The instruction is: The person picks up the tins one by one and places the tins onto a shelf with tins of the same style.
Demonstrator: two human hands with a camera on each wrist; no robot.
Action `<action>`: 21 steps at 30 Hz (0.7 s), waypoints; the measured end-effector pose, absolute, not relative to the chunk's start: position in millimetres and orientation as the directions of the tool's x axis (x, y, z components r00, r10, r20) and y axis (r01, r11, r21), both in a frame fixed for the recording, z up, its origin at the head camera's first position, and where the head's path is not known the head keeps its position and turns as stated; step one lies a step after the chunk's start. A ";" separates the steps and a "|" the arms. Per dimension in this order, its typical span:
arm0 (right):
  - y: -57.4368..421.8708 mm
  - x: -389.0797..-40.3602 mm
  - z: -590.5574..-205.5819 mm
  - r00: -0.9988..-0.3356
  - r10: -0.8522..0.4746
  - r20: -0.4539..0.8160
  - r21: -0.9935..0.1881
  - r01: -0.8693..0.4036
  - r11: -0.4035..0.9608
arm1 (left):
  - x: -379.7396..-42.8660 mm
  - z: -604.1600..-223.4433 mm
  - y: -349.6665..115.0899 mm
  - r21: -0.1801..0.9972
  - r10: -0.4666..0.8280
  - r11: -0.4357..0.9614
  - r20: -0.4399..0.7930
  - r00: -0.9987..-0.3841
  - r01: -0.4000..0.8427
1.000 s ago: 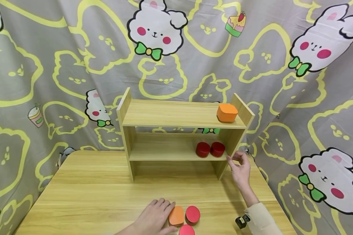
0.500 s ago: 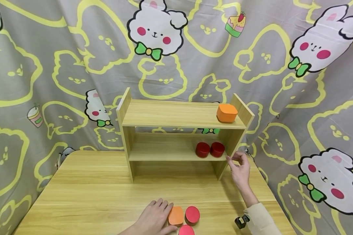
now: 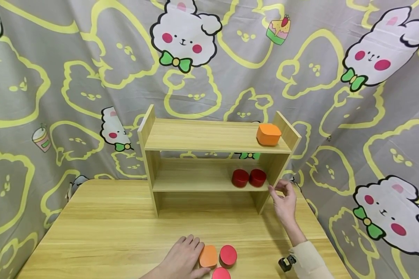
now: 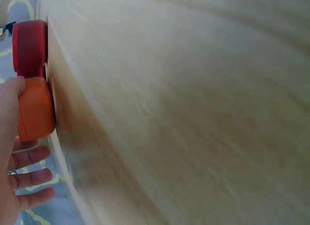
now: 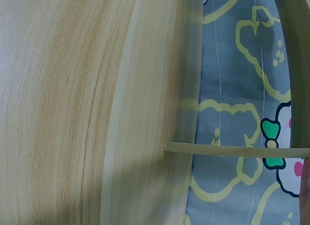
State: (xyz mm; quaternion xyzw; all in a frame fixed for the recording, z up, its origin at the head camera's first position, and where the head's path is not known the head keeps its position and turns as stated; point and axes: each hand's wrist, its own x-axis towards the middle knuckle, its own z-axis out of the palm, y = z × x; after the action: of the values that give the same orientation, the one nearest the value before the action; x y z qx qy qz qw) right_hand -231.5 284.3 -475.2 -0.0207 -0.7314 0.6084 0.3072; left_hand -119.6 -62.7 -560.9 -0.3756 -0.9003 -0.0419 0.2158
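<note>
My left hand [image 3: 182, 257] rests low in the head view. In the left wrist view its thumb and index finger lie on opposite sides of an orange rounded-square box [image 4: 38, 108], while the other fingers [image 4: 34, 179] stretch out loosely. On the table, red round boxes [image 3: 228, 255] sit beside the orange one. My right hand [image 3: 284, 203] pinches the front edge of the right side panel [image 3: 273, 186] of a wooden shelf [image 3: 206, 190]. In the right wrist view only a sliver of that hand shows at the right edge.
The shelf's top board carries another orange box [image 3: 268, 134] at its right end. Two dark red round boxes [image 3: 240, 178] stand on the middle board. A small black object [image 3: 287, 263] is by the right sleeve. A patterned curtain [image 3: 90, 77] hangs behind the table [image 3: 104, 228].
Nearly nothing differs. The view shifts very slightly; both hands and the boxes keep their places.
</note>
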 end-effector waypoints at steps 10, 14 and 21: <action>274.8 -219.4 -457.1 -0.816 0.393 0.423 -0.903 -0.346 0.254 | -122.7 -559.0 -65.5 -0.060 0.663 0.716 0.372 -0.650 0.696; 275.2 -219.8 -458.4 -0.819 0.388 0.422 -0.904 -0.345 0.253 | -123.9 -559.4 -67.1 -0.074 0.666 0.716 0.370 -0.648 0.694; 275.5 -219.6 -458.9 -0.817 0.391 0.423 -0.902 -0.342 0.262 | -126.1 -557.9 -69.0 -0.079 0.659 0.714 0.409 -0.631 0.695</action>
State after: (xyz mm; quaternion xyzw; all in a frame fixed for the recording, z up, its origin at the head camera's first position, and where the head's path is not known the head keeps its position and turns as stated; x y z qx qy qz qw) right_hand -219.6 275.5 -458.9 -0.0167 -0.7345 0.6074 0.3020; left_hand -126.1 -69.0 -557.9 -0.3755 -0.9020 -0.0431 0.2085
